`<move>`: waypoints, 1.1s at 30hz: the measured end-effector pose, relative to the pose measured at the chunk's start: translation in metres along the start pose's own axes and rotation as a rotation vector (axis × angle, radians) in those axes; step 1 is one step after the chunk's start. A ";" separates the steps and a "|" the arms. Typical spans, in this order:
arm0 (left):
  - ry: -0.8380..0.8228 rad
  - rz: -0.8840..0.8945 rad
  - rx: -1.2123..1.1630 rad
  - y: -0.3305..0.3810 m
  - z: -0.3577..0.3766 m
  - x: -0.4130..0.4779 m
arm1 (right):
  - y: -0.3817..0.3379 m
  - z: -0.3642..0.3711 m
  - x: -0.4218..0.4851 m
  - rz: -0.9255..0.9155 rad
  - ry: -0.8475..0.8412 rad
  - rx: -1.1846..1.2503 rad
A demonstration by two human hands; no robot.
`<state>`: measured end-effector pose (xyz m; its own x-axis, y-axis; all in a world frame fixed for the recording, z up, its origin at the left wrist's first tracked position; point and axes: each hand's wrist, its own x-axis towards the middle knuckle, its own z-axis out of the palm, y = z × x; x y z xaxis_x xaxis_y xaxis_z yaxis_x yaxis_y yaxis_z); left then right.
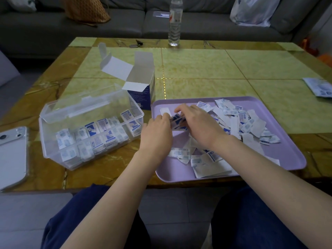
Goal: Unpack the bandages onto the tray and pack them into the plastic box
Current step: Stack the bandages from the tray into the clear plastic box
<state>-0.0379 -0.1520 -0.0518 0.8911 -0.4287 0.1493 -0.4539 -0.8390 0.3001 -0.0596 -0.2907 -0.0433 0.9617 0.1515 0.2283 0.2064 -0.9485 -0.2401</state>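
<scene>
Both of my hands work over the left half of the lilac tray (280, 157), which sits on the green and brown tiled table (197, 65) directly in front of me. My left hand (158, 133) and my right hand (199, 124) meet over a small stack of bandages (177, 121). The fingers of both hands are closed on this stack from opposite sides, and its blue-printed wrappers show in the gap between them. The stack is held just above or on the tray floor; I cannot tell which.

Loose bandages (239, 119) lie scattered across the rest of the tray, most of them heaped toward its far right part, with several more near its front edge under my right forearm.

The clear plastic box (53, 141) stands on the table to the left of the tray, near it but apart from it. Its lid (80, 108) is hinged open toward the back. Packed bandages (100, 133) stand on edge in rows inside it.

The white and blue carton (142, 87) stands behind the gap between box and tray, with its top flaps open. A phone (12, 155) lies face down at the left table edge. A water bottle (175, 22) stands upright at the far edge.
</scene>
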 end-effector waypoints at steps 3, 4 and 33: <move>-0.070 0.025 0.168 0.000 0.006 -0.001 | -0.001 0.015 -0.003 0.044 -0.042 0.096; -0.097 0.036 0.217 -0.001 0.009 -0.001 | 0.001 0.019 -0.005 0.077 -0.059 0.137; -0.125 0.015 -0.141 -0.006 0.010 -0.001 | -0.005 0.034 -0.006 0.251 0.076 0.529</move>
<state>-0.0359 -0.1498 -0.0635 0.8729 -0.4864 0.0395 -0.4544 -0.7807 0.4290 -0.0602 -0.2775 -0.0759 0.9812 -0.0986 0.1657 0.0545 -0.6821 -0.7292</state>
